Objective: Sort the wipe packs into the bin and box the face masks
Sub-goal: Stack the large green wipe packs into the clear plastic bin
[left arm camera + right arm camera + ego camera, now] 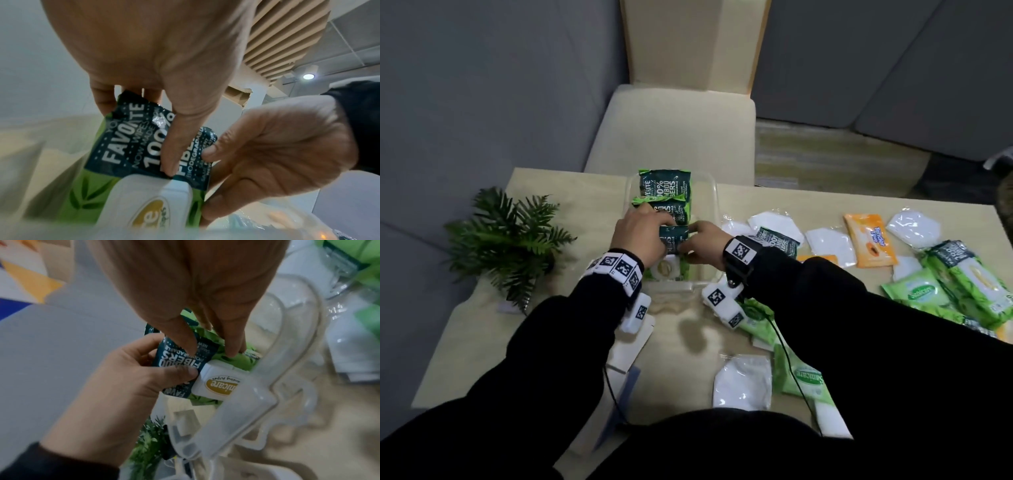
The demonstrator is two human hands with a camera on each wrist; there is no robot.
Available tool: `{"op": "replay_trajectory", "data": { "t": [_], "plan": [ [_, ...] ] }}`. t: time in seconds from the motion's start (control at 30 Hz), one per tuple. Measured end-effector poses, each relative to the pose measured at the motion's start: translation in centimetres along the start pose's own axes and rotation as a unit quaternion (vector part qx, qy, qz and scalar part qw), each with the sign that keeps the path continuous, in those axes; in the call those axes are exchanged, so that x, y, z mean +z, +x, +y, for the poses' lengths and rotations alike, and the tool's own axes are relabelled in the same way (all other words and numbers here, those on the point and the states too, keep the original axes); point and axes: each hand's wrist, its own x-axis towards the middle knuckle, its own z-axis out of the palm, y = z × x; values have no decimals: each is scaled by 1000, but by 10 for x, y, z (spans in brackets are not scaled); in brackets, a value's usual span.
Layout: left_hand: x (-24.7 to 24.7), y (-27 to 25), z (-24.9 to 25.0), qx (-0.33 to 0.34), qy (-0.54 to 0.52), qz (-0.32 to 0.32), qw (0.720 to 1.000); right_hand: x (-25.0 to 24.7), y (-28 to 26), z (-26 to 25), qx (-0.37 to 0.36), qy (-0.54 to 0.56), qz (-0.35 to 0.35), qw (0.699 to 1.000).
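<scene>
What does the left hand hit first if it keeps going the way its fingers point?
Its fingers already hold the wipe pack in the left hand. Straight on, probably the next pack standing behind it in the bin; depth between them is unclear.

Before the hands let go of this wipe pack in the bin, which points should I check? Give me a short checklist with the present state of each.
1. Left hand has a grip on the green wipe pack: ok, thumb and fingers pinch its dark top edge.
2. Right hand holds the same pack: ok, fingers curl on its right side.
3. Pack is inside the clear plastic bin: ok, it stands within the walls.
4. Pack rests on the bin floor: cannot tell, the bottom is hidden.
5. Two packs already in the bin are standing in a row: ok.
6. Sorting finished: not ok, wipe packs such as the orange pack and face masks lie on the table.
</scene>
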Motion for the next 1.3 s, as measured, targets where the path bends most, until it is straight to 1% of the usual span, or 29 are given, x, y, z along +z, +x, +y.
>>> {"op": "replay_trajectory", "data": {
  "t": [0.07,0.2,0.37,0.43,0.5,0.67,0.77,0.87,0.97,1.07,1.1,1.17,1.23,1.3],
  "plan": [
    [-4,2,-1,10,3,-11,1000,-2,1,-2,13,36,-1,999],
    [-12,6,-3,13,-28,-28,999,-4,2,-2,20,66,-14,997],
    [-21,10,-2,-11,-71,-43,997,-1,4,12,28,120,-9,992],
    [-25,11,0,-21,-79,-42,996,0,5,17,31,104,3,994],
    [-26,11,4,-25,-70,-40,996,-1,4,19,26,80,14,996],
    [-23,14,16,-22,-36,-48,998,-14,-5,25,15,132,-3,991],
    [-22,16,28,-15,-29,-53,998,-26,-14,31,-12,129,12,991],
    [-20,17,45,-6,-31,-43,999,-44,-29,37,-33,152,-1,988],
    [-18,13,70,26,-58,-25,998,-69,-49,42,-52,170,-8,984],
    [-10,4,114,87,-82,19,993,-108,-67,57,-66,145,25,987],
    [-5,0,133,109,-97,22,989,-123,-73,65,-67,137,36,988],
    [9,-5,172,139,-149,-4,979,-154,-84,88,-61,117,63,989],
    [31,-8,212,149,-198,-56,967,-184,-94,116,-54,90,94,990],
    [57,-10,249,156,-219,-105,957,-212,-104,148,-51,56,123,990]
  ]
}}
